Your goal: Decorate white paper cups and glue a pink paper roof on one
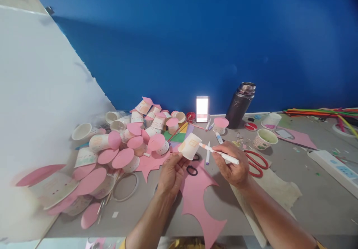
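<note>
My left hand [171,174] is closed around a small white paper cup [190,146], held on its side above the table. My right hand [232,165] grips a white marker [220,154] with an orange tip, and the tip touches the cup's side. Below both hands lies a cut sheet of pink paper [199,200] on the grey table [307,200]. A black ring-shaped item [191,170] rests on the table just under the cup.
A heap of paper cups capped with pink discs [131,144] fills the left. Red scissors [256,162], a patterned cup [264,139], a dark metal flask [240,103], a phone [202,109], a power strip [335,167] and coloured sticks [321,112] lie right and behind.
</note>
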`<action>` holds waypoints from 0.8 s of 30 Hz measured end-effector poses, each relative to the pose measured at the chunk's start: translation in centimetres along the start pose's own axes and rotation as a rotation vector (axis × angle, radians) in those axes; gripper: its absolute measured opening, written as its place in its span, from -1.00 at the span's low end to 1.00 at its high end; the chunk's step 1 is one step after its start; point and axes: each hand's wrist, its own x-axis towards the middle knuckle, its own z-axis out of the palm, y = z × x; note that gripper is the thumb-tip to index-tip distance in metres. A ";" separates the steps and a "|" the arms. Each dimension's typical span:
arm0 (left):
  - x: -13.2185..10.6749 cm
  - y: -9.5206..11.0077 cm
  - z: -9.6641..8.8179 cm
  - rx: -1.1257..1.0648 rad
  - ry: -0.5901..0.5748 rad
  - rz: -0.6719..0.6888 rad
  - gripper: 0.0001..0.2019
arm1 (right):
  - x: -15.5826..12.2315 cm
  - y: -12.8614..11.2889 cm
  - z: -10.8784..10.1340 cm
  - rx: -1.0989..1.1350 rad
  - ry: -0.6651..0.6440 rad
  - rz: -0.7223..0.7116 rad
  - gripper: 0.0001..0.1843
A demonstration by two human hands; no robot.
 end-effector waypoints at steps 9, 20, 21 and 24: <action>0.2 -0.4 -0.2 -0.018 0.006 -0.003 -0.77 | -0.2 -0.3 -0.1 0.076 -0.035 0.030 -0.91; -1.3 -0.4 0.5 0.216 -0.113 0.205 -0.73 | -0.7 2.8 0.5 0.168 -0.058 0.607 -0.65; -1.5 -0.4 0.5 0.247 -0.112 0.226 -0.74 | -0.7 2.9 0.6 0.223 -0.085 0.648 -0.61; -2.0 -0.4 0.7 0.338 -0.116 0.271 -0.76 | -0.7 3.0 0.6 0.371 -0.141 0.732 -0.52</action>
